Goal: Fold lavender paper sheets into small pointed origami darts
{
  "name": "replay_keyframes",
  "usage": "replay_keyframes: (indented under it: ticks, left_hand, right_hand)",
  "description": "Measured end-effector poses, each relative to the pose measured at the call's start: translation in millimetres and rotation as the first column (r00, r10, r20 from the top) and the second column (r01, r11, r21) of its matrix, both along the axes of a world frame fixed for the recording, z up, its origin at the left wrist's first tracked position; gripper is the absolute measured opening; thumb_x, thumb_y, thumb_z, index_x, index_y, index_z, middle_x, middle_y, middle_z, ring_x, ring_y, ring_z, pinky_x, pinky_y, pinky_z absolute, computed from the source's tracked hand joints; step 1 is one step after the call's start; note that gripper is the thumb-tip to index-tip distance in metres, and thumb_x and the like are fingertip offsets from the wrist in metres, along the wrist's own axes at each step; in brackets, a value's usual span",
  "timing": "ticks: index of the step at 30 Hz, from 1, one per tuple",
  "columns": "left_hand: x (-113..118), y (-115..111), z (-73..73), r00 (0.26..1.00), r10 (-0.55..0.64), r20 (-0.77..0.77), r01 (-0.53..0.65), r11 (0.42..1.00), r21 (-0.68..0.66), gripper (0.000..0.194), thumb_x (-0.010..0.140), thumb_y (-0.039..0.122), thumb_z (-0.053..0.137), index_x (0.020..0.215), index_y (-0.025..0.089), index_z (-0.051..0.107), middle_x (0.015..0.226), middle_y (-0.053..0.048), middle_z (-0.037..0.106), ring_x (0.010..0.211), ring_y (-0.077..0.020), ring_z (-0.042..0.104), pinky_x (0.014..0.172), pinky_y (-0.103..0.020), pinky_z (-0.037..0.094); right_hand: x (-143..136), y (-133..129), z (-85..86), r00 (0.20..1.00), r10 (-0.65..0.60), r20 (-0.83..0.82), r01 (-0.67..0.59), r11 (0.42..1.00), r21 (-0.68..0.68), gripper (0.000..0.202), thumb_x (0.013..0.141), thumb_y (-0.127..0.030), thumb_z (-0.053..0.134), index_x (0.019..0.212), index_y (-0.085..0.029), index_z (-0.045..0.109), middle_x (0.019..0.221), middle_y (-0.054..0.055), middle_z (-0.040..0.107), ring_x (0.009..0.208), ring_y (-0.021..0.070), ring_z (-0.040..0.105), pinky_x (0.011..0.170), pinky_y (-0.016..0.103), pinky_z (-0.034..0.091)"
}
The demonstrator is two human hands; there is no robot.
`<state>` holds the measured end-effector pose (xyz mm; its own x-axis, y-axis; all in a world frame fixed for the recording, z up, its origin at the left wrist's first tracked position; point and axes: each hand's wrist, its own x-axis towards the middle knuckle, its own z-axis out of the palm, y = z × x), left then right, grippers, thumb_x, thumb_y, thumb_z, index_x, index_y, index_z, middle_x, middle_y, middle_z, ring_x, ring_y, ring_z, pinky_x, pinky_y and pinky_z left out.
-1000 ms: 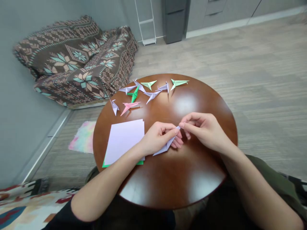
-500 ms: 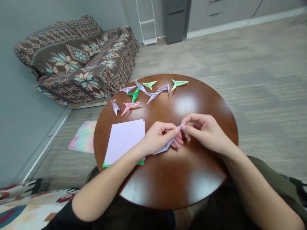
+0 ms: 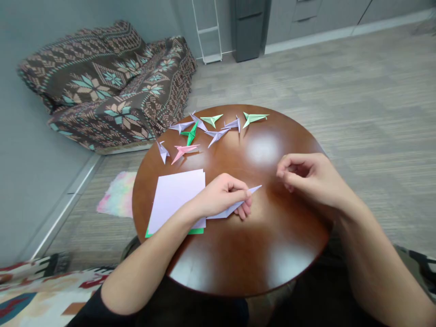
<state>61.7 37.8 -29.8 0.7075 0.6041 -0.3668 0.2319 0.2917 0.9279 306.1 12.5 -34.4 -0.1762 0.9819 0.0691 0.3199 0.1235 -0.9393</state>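
A home, most likely a living room that shares its space with a kitchen area. In the upper left of the frame, a sofa is draped in a brown cover with a snowflake-like pattern. Below it, at the left, lies a fluffy pastel rug. A round, polished wooden tabletop fills the center. Along the top right run grey cabinets with drawers, next to a dark grey upright unit, possibly a fridge. Grey, wood-look flooring covers the right side.
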Motion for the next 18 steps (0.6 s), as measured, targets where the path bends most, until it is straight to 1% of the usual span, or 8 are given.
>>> replay_keyframes:
  ticks: [2,4,5,8,11,13,15,18]
  left_hand:
    - [1,0,-1.9,0.999,0.025,0.021,-0.025,1.0,0.015,0.033,0.089,0.038,0.071,0.074,0.009,0.069,0.07,-0.01,0.074,0.057,-0.0141,0.071,0.057,-0.021,0.055]
    - [2,0,-4.0,0.999,0.031,0.044,-0.033,0.999,0.039,0.037,0.089,0.044,0.072,0.079,0.009,0.07,0.075,-0.01,0.075,0.059,-0.0139,0.071,0.059,-0.022,0.056]
    - [2,0,-4.6,0.998,0.027,0.052,-0.03,0.998,0.054,0.038,0.088,0.046,0.072,0.081,0.009,0.071,0.077,-0.01,0.075,0.06,-0.0139,0.071,0.061,-0.023,0.056]
    - [2,1,-4.3,0.996,-0.002,0.088,-0.004,0.997,0.071,0.04,0.089,0.049,0.072,0.089,0.009,0.073,0.08,-0.01,0.076,0.064,-0.0137,0.071,0.065,-0.023,0.056]
    - [1,2,-2.7,0.985,-0.025,0.168,0.033,0.998,-0.049,0.049,0.094,0.055,0.063,0.095,0.008,0.076,0.083,-0.011,0.076,0.065,-0.0142,0.071,0.066,-0.024,0.056]
    - [0,3,-2.6,0.98,-0.012,0.197,0.038,0.991,-0.127,0.045,0.093,0.052,0.066,0.096,0.009,0.076,0.08,-0.009,0.074,0.063,-0.0124,0.069,0.064,-0.023,0.054]
    - [0,4,-3.7,0.983,0.014,0.181,0.012,0.99,-0.142,0.033,0.087,0.043,0.077,0.091,0.01,0.075,0.073,-0.004,0.071,0.058,-0.0096,0.065,0.059,-0.019,0.051]
    - [0,4,-6.2,0.989,0.055,0.138,-0.043,0.995,-0.089,0.029,0.082,0.038,0.082,0.084,0.011,0.072,0.066,-0.001,0.068,0.052,-0.0082,0.061,0.052,-0.018,0.046]
  right_hand:
    - [-1,0,1.8,0.999,0.0,-0.048,0.0,1.0,-0.008,0.008,0.087,-0.025,0.068,0.083,-0.019,0.068,0.06,-0.001,0.061,0.052,0.0133,0.057,0.052,0.025,0.045]
    - [-8,-2,3.1,0.992,0.107,-0.06,-0.11,0.993,-0.052,0.016,0.09,-0.034,0.071,0.092,-0.019,0.07,0.063,0.0,0.064,0.054,0.014,0.06,0.054,0.025,0.047]
    - [-13,-3,3.5,0.985,0.162,-0.064,-0.167,0.983,-0.076,0.018,0.089,-0.036,0.073,0.092,-0.019,0.069,0.063,0.0,0.065,0.054,0.0138,0.061,0.053,0.025,0.047]
    - [-23,-6,3.8,0.967,0.236,-0.094,-0.243,0.968,-0.07,0.018,0.089,-0.034,0.075,0.084,-0.018,0.067,0.067,0.0,0.067,0.055,0.0124,0.058,0.053,0.024,0.045]
    - [-22,-6,4.3,0.972,0.23,-0.052,-0.229,0.973,0.022,0.014,0.093,-0.029,0.071,0.084,-0.019,0.069,0.072,0.001,0.067,0.06,0.0125,0.058,0.056,0.024,0.045]
    - [-18,-5,4.8,0.976,0.218,-0.021,-0.215,0.971,0.109,0.012,0.094,-0.026,0.069,0.085,-0.019,0.071,0.081,0.003,0.068,0.065,0.013,0.059,0.06,0.025,0.046]
    - [-14,-4,5.3,0.977,0.214,-0.003,-0.21,0.965,0.159,0.01,0.093,-0.025,0.069,0.085,-0.02,0.073,0.088,0.004,0.069,0.07,0.0137,0.062,0.063,0.026,0.047]
    - [-11,-4,4.9,0.977,0.215,0.01,-0.214,0.972,0.1,0.009,0.09,-0.028,0.074,0.087,-0.02,0.074,0.088,0.004,0.07,0.071,0.0148,0.063,0.063,0.027,0.048]
